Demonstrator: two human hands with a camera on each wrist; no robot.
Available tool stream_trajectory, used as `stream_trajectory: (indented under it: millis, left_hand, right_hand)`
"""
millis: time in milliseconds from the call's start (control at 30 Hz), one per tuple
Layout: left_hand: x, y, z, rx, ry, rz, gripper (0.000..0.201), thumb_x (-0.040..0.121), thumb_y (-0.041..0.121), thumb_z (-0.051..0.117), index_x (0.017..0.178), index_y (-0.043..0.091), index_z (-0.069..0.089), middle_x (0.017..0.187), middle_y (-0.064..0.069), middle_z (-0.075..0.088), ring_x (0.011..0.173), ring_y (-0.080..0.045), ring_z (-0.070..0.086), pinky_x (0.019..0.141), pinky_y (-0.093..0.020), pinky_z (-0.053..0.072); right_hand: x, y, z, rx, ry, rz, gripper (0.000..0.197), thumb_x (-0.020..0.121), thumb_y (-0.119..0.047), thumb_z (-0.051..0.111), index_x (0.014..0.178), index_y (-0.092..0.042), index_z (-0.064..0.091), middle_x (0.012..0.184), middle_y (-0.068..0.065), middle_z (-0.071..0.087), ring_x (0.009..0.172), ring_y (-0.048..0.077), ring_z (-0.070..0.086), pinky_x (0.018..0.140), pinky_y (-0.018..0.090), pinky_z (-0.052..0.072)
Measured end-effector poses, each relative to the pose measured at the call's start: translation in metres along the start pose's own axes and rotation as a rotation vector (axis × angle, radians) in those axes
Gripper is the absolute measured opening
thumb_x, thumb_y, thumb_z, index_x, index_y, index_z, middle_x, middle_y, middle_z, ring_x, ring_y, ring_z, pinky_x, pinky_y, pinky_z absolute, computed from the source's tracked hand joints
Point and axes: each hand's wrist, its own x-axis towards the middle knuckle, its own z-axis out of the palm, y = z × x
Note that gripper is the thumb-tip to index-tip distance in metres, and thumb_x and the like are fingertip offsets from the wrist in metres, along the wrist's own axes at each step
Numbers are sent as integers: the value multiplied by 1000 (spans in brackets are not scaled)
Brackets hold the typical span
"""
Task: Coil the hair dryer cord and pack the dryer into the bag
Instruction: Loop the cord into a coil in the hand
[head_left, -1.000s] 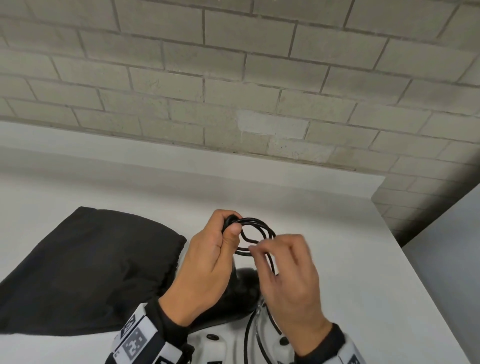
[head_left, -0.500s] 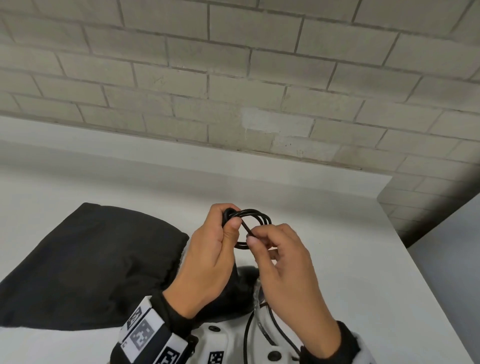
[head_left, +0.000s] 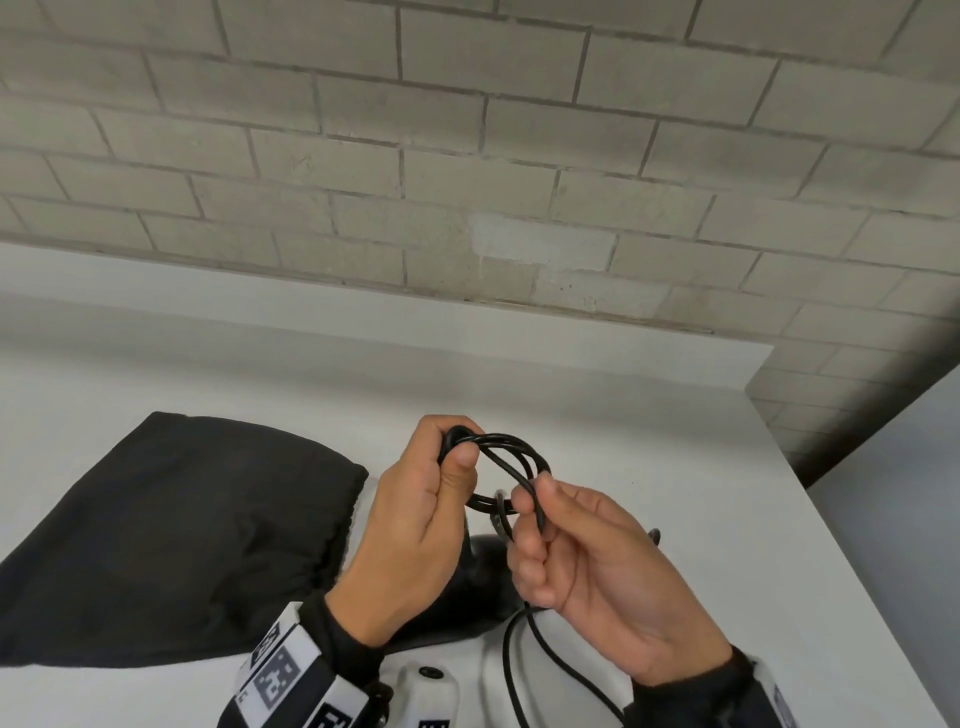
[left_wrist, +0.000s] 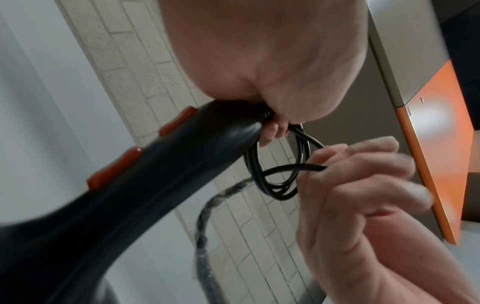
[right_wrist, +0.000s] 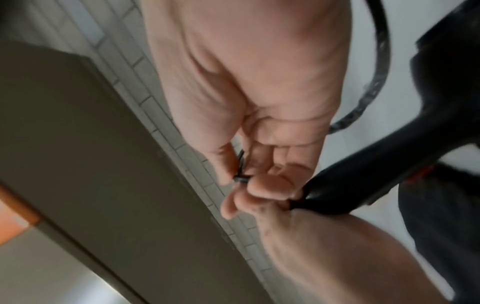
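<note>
My left hand (head_left: 457, 460) grips the end of the black hair dryer's handle (left_wrist: 155, 164), which has red buttons, together with a small coil of black cord (head_left: 511, 457) held against it above the white table (head_left: 701, 467). To the right of the coil, my right hand (head_left: 530, 499) is turned palm up and pinches a strand of the cord (left_wrist: 306, 167) between thumb and fingers. The loose cord (head_left: 511, 670) trails down from that hand towards me. The dryer's body (head_left: 483, 577) is mostly hidden under my hands. The black fabric bag (head_left: 182, 530) lies flat on the left.
A grey brick wall (head_left: 467, 156) stands behind the table. The table's right edge (head_left: 841, 597) runs close to my right arm. A grey fuzzy strap (left_wrist: 207, 205) hangs from the coil. A grey and orange cabinet (left_wrist: 428, 123) shows in the left wrist view.
My right hand has turned palm up and carried the strand from the coil's middle to its right side. The left hand keeps its grip; the coil sits slightly higher.
</note>
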Motion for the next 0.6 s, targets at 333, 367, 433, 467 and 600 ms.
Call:
stream_trajectory:
  millis: [333, 367, 433, 467, 600]
  left_hand:
    - [-1, 1, 2, -20, 0, -13, 28, 99, 49, 37, 103, 25, 54, 69, 11, 52, 61, -9, 48, 58, -35, 47]
    - [-1, 2, 2, -20, 1, -12, 28, 99, 48, 37, 103, 26, 53, 68, 10, 51, 60, -12, 48, 58, -37, 47]
    - [0, 2, 0, -8, 9, -15, 28, 99, 49, 36, 104, 27, 53, 66, 9, 50, 60, -19, 49, 58, -41, 46]
    - [1, 1, -1, -4, 17, -19, 28, 99, 49, 36, 104, 28, 53, 65, 10, 50, 60, -18, 49, 58, -41, 47]
    - [3, -1, -4, 13, 40, -17, 26, 98, 49, 35, 103, 30, 52, 65, 12, 50, 60, -18, 49, 59, -38, 46]
  right_hand:
    - [3, 43, -8, -1212, 363, -645, 12, 92, -26, 61, 95, -37, 60, 119, -23, 59, 118, 8, 55, 88, 11, 44]
    - [4, 45, -8, -1211, 405, -675, 12, 92, -29, 58, 100, -37, 61, 116, -22, 60, 114, 7, 57, 88, 12, 45]
    - [2, 46, -6, -1162, 465, -712, 15, 93, -32, 59, 107, -37, 64, 107, -20, 64, 105, 7, 62, 85, 11, 46]
    - [1, 44, -4, -1100, 485, -688, 13, 93, -33, 62, 105, -37, 65, 103, -18, 67, 102, 8, 63, 84, 10, 46]
    - [-7, 25, 5, -706, 449, -514, 11, 81, -30, 68, 91, -25, 68, 89, -2, 77, 92, 11, 72, 79, 15, 51]
